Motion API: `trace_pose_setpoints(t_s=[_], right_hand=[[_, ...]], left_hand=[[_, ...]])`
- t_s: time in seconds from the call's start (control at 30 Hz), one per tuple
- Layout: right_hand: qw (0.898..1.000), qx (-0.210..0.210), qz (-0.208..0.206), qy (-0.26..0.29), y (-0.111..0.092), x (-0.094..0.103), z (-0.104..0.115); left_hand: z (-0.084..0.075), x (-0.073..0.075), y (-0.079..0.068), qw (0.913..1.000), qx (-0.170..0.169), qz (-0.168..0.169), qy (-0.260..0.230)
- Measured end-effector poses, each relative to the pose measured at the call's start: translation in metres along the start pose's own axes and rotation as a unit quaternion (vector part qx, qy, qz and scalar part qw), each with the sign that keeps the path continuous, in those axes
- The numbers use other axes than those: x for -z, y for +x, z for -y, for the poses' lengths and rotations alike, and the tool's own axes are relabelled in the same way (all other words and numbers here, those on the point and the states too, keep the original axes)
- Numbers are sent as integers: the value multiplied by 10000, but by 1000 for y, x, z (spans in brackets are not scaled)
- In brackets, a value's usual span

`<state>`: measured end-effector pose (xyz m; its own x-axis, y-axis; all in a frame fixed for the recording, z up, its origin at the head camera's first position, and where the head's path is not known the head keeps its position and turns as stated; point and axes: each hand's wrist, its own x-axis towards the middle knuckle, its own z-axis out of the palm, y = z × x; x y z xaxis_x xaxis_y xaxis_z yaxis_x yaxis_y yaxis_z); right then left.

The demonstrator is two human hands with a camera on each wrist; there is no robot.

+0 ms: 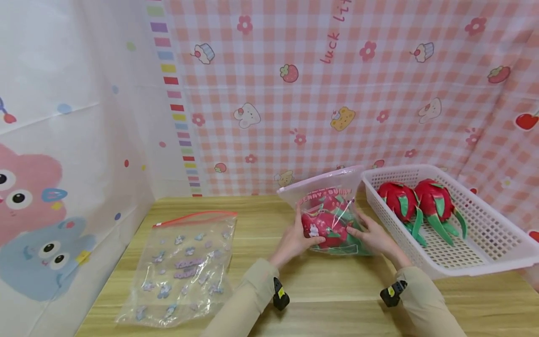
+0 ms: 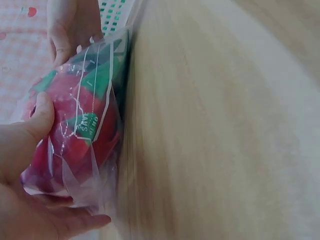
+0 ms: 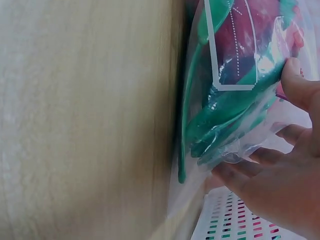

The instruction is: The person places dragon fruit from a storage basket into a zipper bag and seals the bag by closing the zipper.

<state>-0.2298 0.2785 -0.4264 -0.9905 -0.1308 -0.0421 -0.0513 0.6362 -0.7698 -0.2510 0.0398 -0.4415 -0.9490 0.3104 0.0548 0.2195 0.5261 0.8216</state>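
Observation:
A clear zip bag (image 1: 324,185) with a pink zip and printed lettering stands on the table, tilted slightly back. Inside it are red toy dragon fruits (image 1: 324,228) with green leaves, partly hidden by each other. My left hand (image 1: 294,241) holds the bag's left side, thumb across the front and fingers behind and under it, as the left wrist view shows. On the right side, my right hand (image 1: 376,236) grips the bag with thumb in front and fingers behind. Long green leaves (image 3: 220,117) press against the plastic near that hand.
A white perforated basket (image 1: 488,234) on the right holds two more toy dragon fruits (image 1: 435,201). Flat at the left lies another clear zip bag (image 1: 181,269) with a red zip. Patterned cloth (image 1: 269,107) hangs behind the wooden table (image 1: 328,290).

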Motion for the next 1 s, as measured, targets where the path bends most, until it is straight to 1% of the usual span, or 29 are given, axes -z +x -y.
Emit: trace_pose_setpoints(t_s=[0.2, 0.37, 0.47, 0.57, 0.67, 0.8, 0.83, 0.9, 1.0], right_hand=[[9999, -116, 17, 124, 3, 2, 0], [9997, -230, -12, 101, 1, 1, 2], [9995, -146, -238, -170, -3, -1, 7], [9957, 167, -665, -617, -6, -6, 18], [9872, 490, -1133, -1005, -9, -13, 32], [9718, 732, -1773, -1374, -13, -26, 52], [9662, 840, -1967, -1440, -14, -30, 57], [9504, 1155, -2372, -1647, -15, -39, 66], [9279, 1742, -2790, -1755, -15, -54, 78]], left_hand=[[1, -1, 8, 10000, 0, -1, 49], [2, 0, 7, 10000, 30, 46, 68], [1, 3, 4, 10000, -10, 79, 33], [1, 9, 1, 9998, -178, 83, 87], [3, 20, -3, 9985, -393, -12, 380], [8, 41, -14, 9958, -360, -192, 825], [9, 47, -18, 9955, -298, -233, 866], [11, 63, -26, 9944, -281, -364, 948], [15, 89, -40, 9925, -324, -641, 986]])
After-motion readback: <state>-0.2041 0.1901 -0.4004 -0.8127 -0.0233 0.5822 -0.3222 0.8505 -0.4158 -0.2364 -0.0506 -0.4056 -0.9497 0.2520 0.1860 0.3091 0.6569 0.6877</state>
